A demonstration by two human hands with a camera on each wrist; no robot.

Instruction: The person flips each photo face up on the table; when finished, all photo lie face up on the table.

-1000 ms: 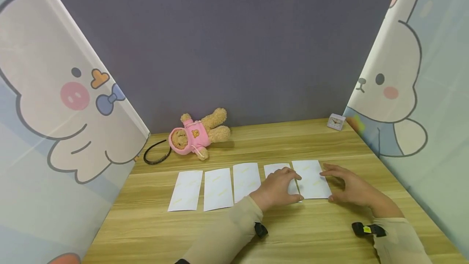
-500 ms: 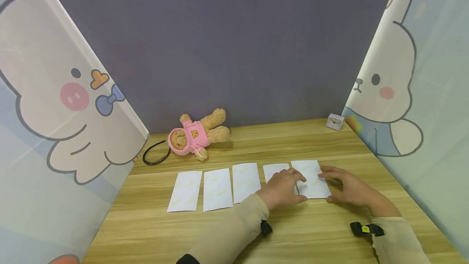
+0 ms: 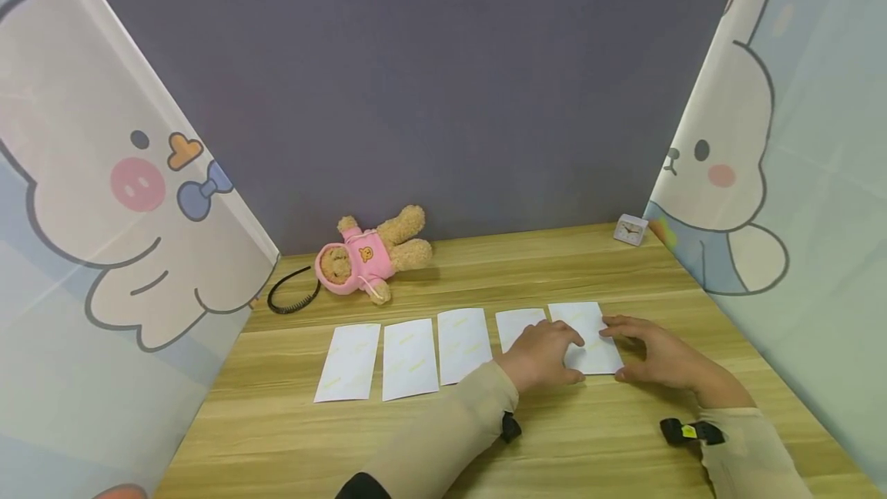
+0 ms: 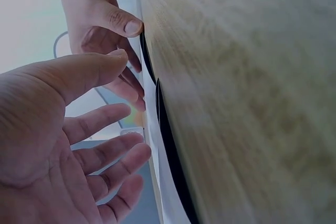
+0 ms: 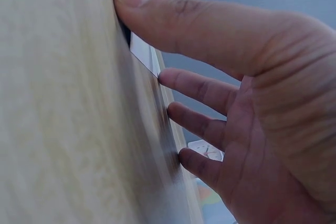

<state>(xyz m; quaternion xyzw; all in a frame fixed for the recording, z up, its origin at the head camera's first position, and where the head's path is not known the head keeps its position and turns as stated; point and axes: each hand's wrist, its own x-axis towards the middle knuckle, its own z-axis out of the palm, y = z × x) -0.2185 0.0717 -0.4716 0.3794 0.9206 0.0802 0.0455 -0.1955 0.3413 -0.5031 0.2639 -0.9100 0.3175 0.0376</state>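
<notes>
Several white paper sheets with faint yellow print lie in a row on the table. My right hand [image 3: 661,356] is at the right edge of the rightmost sheet [image 3: 589,337]. In the right wrist view its thumb [image 5: 173,22] and index finger touch that sheet's edge and corner, and the other fingertips reach the tabletop. Over the neighbouring sheet [image 3: 516,323], my left hand [image 3: 543,356] covers its lower part and the left side of the rightmost one. The left wrist view shows that hand's fingers [image 4: 113,150] spread and loosely bent, gripping nothing. Both sheets' edges look dark from below.
Three more sheets [image 3: 409,360] lie to the left on the wooden table [image 3: 277,437]. Behind them are a teddy bear in a pink hoodie [image 3: 374,252] and a black headband [image 3: 294,291]. A small white clock [image 3: 630,229] stands at the back right. Printed cloth walls flank the table.
My left hand has shifted a little to the right, from the fourth sheet toward the rightmost one. The right hand stays at its edge. The whole view has drifted slightly left.
</notes>
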